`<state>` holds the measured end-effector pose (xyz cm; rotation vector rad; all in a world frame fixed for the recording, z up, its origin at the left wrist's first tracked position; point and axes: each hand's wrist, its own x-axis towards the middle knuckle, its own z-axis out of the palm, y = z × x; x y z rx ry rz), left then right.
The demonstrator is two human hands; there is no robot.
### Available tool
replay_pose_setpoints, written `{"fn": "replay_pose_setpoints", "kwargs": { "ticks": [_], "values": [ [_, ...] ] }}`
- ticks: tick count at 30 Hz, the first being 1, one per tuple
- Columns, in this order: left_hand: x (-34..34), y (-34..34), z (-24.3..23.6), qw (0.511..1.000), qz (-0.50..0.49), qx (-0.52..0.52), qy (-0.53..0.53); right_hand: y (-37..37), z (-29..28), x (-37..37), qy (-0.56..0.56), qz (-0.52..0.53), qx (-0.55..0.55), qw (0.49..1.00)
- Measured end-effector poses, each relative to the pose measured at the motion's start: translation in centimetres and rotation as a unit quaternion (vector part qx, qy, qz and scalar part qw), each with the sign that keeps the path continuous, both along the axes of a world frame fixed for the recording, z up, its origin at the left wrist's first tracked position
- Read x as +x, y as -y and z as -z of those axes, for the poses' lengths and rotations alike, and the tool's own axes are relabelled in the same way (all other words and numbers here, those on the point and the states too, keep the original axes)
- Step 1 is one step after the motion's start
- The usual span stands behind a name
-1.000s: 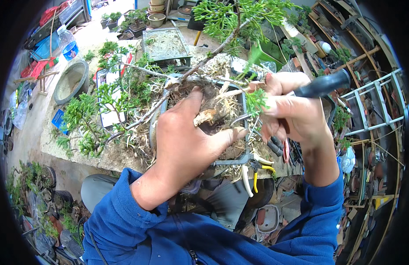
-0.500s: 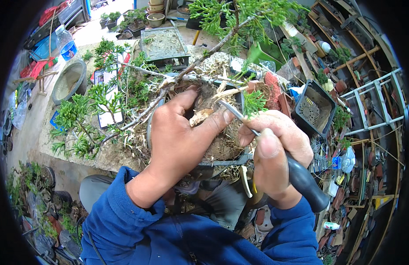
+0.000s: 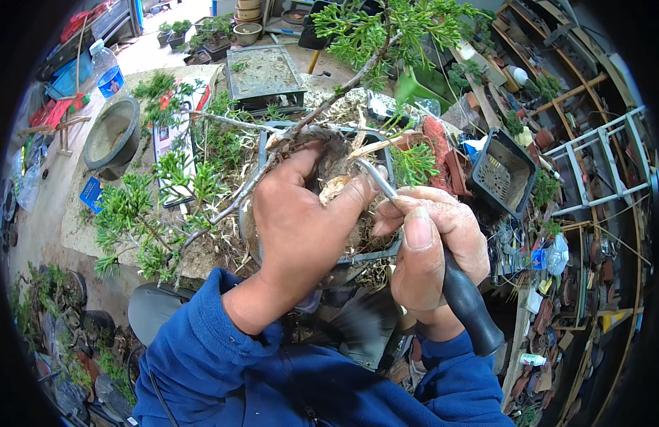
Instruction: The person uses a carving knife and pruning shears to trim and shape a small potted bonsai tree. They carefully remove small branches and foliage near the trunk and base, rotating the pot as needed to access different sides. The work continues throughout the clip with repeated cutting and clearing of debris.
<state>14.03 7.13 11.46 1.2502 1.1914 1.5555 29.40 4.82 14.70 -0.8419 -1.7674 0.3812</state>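
A small juniper tree (image 3: pixel 347 85) with green sprays and bent branches stands in a dark square pot (image 3: pixel 375 254). My left hand (image 3: pixel 294 220) is wrapped round the base of its trunk; its fingers go behind the wood and are partly hidden. My left thumb lies along pale, bared wood (image 3: pixel 333 188). In my right hand (image 3: pixel 432 245) is a carving tool (image 3: pixel 471 306) with a black handle and a thin metal shaft. Its curved tip meets the trunk beside my left thumb, just below a split, peeled stub (image 3: pixel 374 147).
Wood shavings lie round the pot on the pale slab. A grey round bowl (image 3: pixel 112 135) and a plastic bottle (image 3: pixel 107 70) are at the left. A black plastic basket (image 3: pixel 506 173) stands right of the pot, with a metal ladder-like frame (image 3: pixel 599 165) farther right.
The juniper has turned slightly, its lower left foliage shifting right and down. My left hand has moved slightly right, my right hand slightly left with the carving tool. Both grips are kept.
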Motion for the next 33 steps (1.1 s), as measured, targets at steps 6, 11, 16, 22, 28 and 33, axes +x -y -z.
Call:
{"fn": "replay_pose_setpoints", "kwargs": {
  "ticks": [6,11,16,22,28,33],
  "values": [
    [0.0,0.0,-0.3,1.000,-0.008,-0.005,0.002,0.6,0.1,-0.3,0.005,0.017,-0.022,1.000],
    [0.2,-0.1,-0.6,0.999,-0.028,-0.011,0.039,0.9,0.5,-0.7,0.010,0.009,0.009,1.000],
    [0.1,-0.1,-0.7,0.999,-0.019,-0.025,0.032,1.0,0.4,-1.2,-0.003,0.035,-0.007,0.999],
    [0.0,-0.2,-0.4,1.000,-0.022,-0.006,0.000,-0.9,-1.9,-0.5,0.021,0.014,0.014,1.000],
    [0.1,-0.1,-0.4,0.998,-0.011,0.008,0.053,-3.2,-4.0,-0.5,-0.054,-0.075,-0.093,0.991],
    [0.8,0.3,-0.7,0.992,0.003,0.005,0.123,-6.7,-6.9,0.2,-0.060,-0.175,-0.266,0.946]
  ]
}}
